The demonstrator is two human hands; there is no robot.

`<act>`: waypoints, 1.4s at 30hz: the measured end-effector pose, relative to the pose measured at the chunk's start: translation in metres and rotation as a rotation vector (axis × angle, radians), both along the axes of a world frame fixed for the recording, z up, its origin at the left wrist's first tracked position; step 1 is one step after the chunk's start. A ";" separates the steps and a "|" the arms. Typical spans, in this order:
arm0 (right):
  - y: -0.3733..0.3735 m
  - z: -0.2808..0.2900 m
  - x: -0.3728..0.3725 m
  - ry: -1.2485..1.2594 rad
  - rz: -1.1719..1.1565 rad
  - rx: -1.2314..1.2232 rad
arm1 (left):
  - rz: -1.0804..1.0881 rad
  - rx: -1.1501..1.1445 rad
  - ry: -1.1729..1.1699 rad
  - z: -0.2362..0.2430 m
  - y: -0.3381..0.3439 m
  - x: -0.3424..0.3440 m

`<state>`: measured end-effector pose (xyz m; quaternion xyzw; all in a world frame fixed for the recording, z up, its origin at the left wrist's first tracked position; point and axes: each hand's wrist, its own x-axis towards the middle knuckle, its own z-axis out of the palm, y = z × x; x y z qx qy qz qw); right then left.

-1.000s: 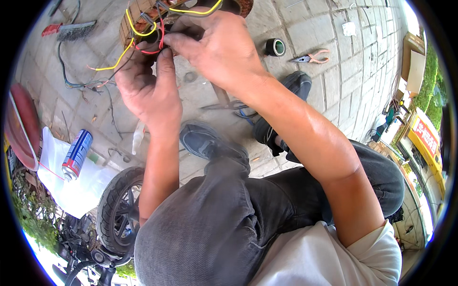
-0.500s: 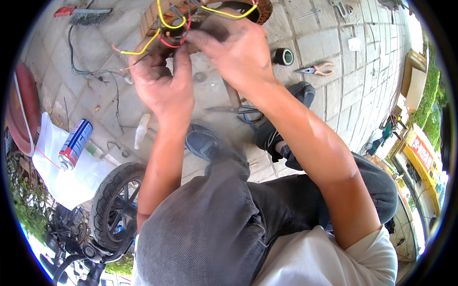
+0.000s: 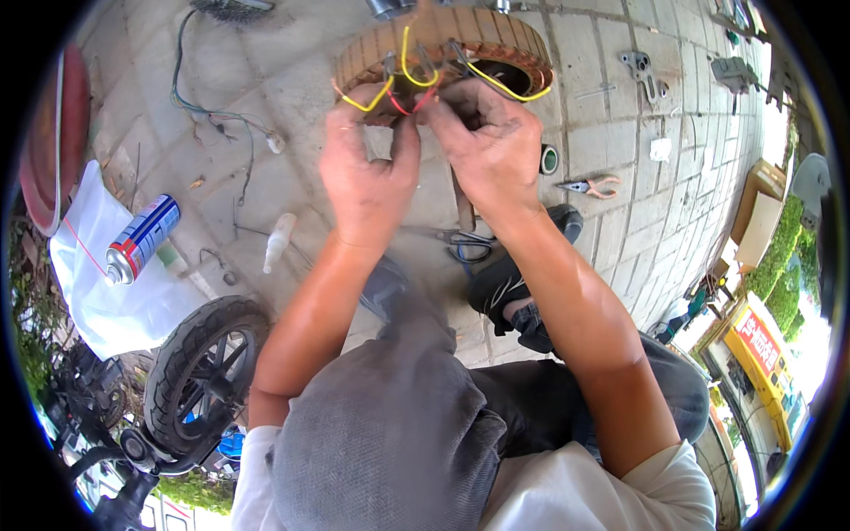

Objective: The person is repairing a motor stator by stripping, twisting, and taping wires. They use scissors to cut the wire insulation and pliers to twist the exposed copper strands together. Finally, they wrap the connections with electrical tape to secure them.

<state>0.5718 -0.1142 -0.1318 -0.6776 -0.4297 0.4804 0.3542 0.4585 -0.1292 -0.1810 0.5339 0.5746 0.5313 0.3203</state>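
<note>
A ring-shaped motor stator (image 3: 443,40) with copper windings stands on edge at the top. Yellow-sleeved leads (image 3: 509,82) and a thin red wire (image 3: 408,108) come out of its near side. My left hand (image 3: 367,168) is closed at the wire ends, its thumb tip against the red wire, the finger tips partly hidden. Close beside it, my right hand (image 3: 496,146) pinches the other end of the red wire between thumb and index finger. The two thumbs almost meet below the stator.
Scissors (image 3: 456,239) and a hammer-like wooden handle (image 3: 462,199) lie between my feet. Pliers (image 3: 589,187) and a tape roll (image 3: 549,159) are to the right. At left are a spray can (image 3: 144,239) on a white bag (image 3: 97,305), a small bottle (image 3: 280,241) and a wheel (image 3: 208,372).
The stator and both hands now appear farther right and lower in view, as the whole view has shifted. My right hand has turned, its fingertips now closed at the red wire.
</note>
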 end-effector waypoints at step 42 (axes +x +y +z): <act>0.011 -0.007 0.008 -0.069 0.067 0.082 | -0.136 0.143 0.172 0.001 0.010 -0.018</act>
